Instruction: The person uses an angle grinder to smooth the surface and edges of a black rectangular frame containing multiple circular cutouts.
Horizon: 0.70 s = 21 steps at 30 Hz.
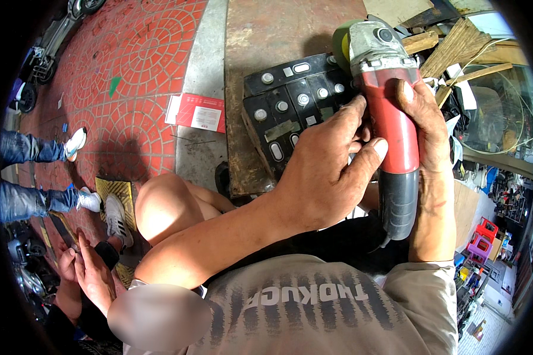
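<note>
A red and black angle grinder [391,127] with a silver metal head is held upright in front of me. My right hand [427,118] wraps round its body from the right, thumb across the red casing. My left hand [326,165] is closed against the left side of the casing, its thumb near the black rear grip; some fingertips are hidden behind the tool. A greenish-yellow disc [341,44] shows edge-on at the head. Left of the grinder, a black block [293,100] with silver round caps and oval slots lies partly behind my left hand.
The block rests on a worn brown board [243,47]. A red and white card [201,112] lies to its left. Wood scraps [462,47] and clutter fill the right. Another person's hands [92,272] are at lower left; someone in jeans [29,148] stands on red paving [142,47].
</note>
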{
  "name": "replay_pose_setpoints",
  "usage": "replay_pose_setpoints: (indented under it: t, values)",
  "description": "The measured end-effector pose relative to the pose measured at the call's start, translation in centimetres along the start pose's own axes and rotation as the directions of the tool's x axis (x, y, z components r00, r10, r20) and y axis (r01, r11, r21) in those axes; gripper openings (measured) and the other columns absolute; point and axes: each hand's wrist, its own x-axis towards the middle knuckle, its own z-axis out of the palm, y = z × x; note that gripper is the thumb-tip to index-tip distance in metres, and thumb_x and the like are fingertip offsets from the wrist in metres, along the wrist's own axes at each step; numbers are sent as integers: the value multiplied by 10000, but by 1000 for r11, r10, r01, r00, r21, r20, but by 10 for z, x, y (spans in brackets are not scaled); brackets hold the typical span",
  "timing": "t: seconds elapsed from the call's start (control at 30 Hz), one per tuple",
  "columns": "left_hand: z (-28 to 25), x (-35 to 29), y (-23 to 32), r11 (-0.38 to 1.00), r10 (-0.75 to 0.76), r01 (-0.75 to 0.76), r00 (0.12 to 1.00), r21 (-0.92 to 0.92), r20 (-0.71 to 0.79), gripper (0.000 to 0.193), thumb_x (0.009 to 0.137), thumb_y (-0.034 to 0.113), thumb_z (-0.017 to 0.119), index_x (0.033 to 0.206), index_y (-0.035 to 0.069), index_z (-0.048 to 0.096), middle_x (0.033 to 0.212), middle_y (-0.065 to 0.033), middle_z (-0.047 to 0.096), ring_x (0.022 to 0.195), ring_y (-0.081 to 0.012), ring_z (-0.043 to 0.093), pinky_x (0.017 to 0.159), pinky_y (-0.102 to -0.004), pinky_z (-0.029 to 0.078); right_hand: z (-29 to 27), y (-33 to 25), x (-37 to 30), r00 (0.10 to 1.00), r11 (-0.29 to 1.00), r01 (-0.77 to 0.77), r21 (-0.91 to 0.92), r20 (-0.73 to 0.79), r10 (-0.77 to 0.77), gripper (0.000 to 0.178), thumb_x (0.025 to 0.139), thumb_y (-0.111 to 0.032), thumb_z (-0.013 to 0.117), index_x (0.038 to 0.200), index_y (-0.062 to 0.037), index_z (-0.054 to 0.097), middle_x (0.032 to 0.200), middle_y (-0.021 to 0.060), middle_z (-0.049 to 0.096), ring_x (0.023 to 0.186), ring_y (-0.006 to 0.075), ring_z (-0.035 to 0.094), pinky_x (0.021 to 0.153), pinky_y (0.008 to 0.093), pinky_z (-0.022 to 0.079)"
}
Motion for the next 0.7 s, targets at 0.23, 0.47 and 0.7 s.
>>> replay_pose_setpoints:
  t: [0.23,0.47,0.7]
  values:
    - [0,0,0,1000,-27,27,1000,-14,2,566,1110,90,695,1550,-188,474,1014,-161,699,880,-161,706,799,-346,604,-11,-2,-1,995,991,-76,114,75,68,793,995,-327,843,1653,-13,532,1420,149,728,1250,223,719,1111,334,566]
    - [0,0,-1,999,39,-39,999,-2,-21,562,1106,94,703,1542,-184,483,1023,-169,700,890,-163,707,811,-345,608,15,-1,0,996,1000,24,-5,-84,-24,696,1035,-462,777,1421,90,604,1011,206,767,742,250,778,696,344,679]
    - [2,2,-11,998,48,-49,999,-47,-23,562,1105,91,701,1548,-179,483,1035,-171,701,910,-174,716,838,-356,620,-4,-2,-3,999,995,-50,88,25,48,724,1018,-351,818,1600,-7,560,1328,147,741,1131,212,734,1005,330,603]
